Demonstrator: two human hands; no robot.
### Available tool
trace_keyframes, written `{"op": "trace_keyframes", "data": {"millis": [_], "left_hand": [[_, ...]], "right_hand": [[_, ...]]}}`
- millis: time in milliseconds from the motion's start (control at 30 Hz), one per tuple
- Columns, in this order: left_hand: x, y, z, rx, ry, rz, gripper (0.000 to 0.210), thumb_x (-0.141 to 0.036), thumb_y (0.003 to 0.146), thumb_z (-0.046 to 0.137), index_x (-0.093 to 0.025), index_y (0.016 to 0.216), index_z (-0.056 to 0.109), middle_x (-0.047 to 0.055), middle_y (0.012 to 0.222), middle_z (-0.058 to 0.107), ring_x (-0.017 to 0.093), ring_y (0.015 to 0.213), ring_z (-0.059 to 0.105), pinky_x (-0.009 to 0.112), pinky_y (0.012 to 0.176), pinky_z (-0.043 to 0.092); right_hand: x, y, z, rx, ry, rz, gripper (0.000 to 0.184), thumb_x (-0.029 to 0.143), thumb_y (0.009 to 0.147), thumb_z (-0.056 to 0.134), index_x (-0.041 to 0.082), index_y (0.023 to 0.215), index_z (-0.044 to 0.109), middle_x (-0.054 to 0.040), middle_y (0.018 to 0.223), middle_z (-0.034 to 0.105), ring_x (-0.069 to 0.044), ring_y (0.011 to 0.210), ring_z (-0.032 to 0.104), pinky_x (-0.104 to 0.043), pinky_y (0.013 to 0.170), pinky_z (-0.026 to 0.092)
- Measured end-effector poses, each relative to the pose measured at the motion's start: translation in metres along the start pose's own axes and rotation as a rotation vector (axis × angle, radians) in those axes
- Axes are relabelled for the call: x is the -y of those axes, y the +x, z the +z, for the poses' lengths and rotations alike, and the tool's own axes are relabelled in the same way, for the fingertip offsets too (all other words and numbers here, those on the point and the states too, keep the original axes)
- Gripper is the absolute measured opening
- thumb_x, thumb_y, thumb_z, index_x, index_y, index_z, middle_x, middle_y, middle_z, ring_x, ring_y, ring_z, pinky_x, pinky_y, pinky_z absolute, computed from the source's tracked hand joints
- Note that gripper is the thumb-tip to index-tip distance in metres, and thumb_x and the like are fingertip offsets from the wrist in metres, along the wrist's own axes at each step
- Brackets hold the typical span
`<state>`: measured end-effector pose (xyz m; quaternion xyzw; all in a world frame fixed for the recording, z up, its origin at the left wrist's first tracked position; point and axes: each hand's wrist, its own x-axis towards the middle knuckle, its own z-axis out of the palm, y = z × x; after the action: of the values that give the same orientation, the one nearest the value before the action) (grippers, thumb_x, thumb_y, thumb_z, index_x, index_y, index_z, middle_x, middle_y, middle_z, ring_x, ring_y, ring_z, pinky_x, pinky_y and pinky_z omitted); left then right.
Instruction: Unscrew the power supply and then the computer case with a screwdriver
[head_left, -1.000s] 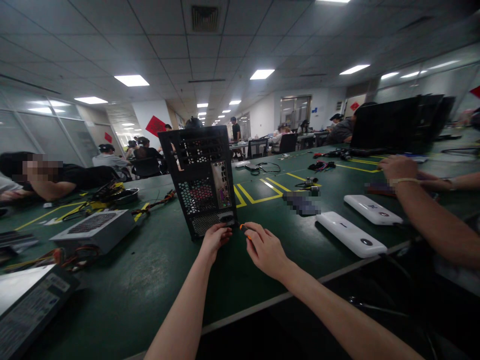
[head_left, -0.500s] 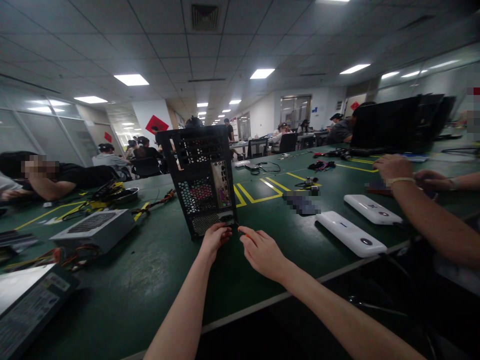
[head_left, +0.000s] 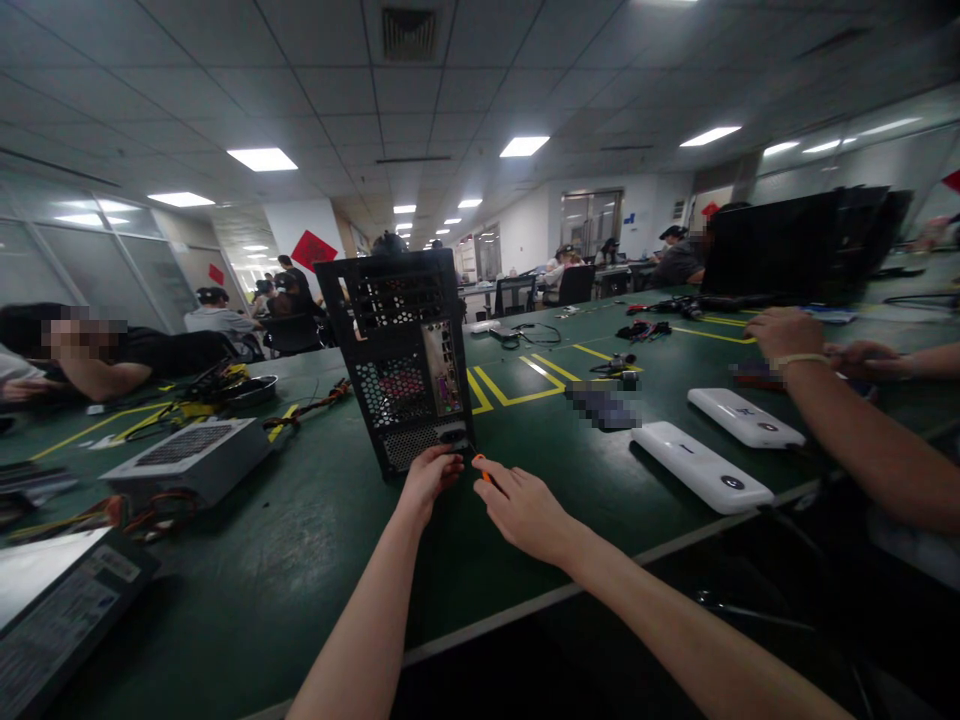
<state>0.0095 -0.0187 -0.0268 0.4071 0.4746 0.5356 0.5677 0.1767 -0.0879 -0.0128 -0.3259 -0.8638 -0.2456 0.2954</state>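
Note:
A black computer case point(head_left: 401, 345) stands upright on the green table, its perforated back and port panel facing me. My left hand point(head_left: 430, 480) is at the lower right of that back, fingers pinched together near the power socket point(head_left: 452, 436). Whatever lies between those fingertips is hidden. Just to the right, my right hand point(head_left: 527, 510) is closed around a screwdriver with an orange handle point(head_left: 482, 468). Its tip points toward the case's lower right edge; whether it touches a screw cannot be made out.
A grey power supply point(head_left: 191, 455) with cables lies to the left, and a second metal box point(head_left: 67, 600) is nearer. Two white devices point(head_left: 701, 467) and a blurred dark object point(head_left: 604, 408) lie to the right. Another person's hand point(head_left: 787, 335) rests beyond them.
My right hand has shifted slightly left and more of the orange handle shows in it. The left hand and the case have stayed about where they were.

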Motion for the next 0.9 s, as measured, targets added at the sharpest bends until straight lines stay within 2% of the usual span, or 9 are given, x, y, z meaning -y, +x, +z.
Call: {"op": "trace_keyframes", "data": {"millis": [167, 267, 500, 700, 900], "left_hand": [[-0.0030, -0.0021, 0.0012, -0.026, 0.014, -0.007, 0.026, -0.014, 0.066, 0.055, -0.012, 0.091, 0.054, 0.009, 0.081, 0.062, 0.010, 0.063, 0.059, 0.020, 0.056, 0.043], [-0.0033, -0.0022, 0.0012, -0.053, 0.046, 0.000, 0.025, -0.014, 0.067, 0.053, -0.012, 0.091, 0.053, 0.009, 0.082, 0.062, 0.010, 0.063, 0.058, 0.020, 0.055, 0.043], [-0.0041, -0.0026, 0.0007, -0.080, 0.062, 0.019, 0.024, -0.013, 0.067, 0.052, -0.011, 0.090, 0.054, 0.010, 0.082, 0.062, 0.010, 0.063, 0.058, 0.020, 0.054, 0.043], [-0.0057, -0.0048, 0.0030, -0.072, 0.101, 0.033, 0.022, -0.014, 0.066, 0.052, -0.012, 0.088, 0.053, 0.009, 0.080, 0.062, 0.010, 0.062, 0.058, 0.019, 0.054, 0.042], [-0.0020, -0.0010, 0.0035, -0.126, 0.215, 0.095, 0.022, -0.012, 0.067, 0.048, -0.011, 0.089, 0.050, 0.008, 0.077, 0.061, 0.010, 0.059, 0.057, 0.020, 0.052, 0.042]], "right_hand": [[-0.0038, -0.0026, 0.0052, -0.101, -0.017, 0.120, 0.016, 0.021, 0.084, 0.039, 0.016, 0.096, 0.049, -0.0086, 0.109, 0.055, -0.013, 0.081, 0.057, -0.025, 0.064, 0.043], [-0.0038, -0.0019, 0.0019, -0.111, -0.012, 0.169, 0.015, 0.025, 0.084, 0.040, 0.017, 0.093, 0.050, -0.0070, 0.105, 0.056, -0.012, 0.073, 0.058, -0.024, 0.061, 0.042], [-0.0002, 0.0007, -0.0011, -0.026, 0.048, 0.050, 0.019, 0.014, 0.080, 0.040, 0.014, 0.098, 0.049, -0.0118, 0.110, 0.052, -0.018, 0.094, 0.052, -0.030, 0.074, 0.042], [-0.0052, -0.0022, 0.0057, -0.126, 0.049, 0.145, 0.016, 0.021, 0.084, 0.039, 0.015, 0.096, 0.049, -0.0095, 0.108, 0.055, -0.015, 0.085, 0.055, -0.027, 0.069, 0.041], [-0.0015, 0.0000, -0.0020, -0.032, 0.069, 0.087, 0.019, 0.017, 0.080, 0.042, 0.015, 0.097, 0.050, -0.0121, 0.111, 0.050, -0.019, 0.093, 0.052, -0.031, 0.074, 0.041]]}}
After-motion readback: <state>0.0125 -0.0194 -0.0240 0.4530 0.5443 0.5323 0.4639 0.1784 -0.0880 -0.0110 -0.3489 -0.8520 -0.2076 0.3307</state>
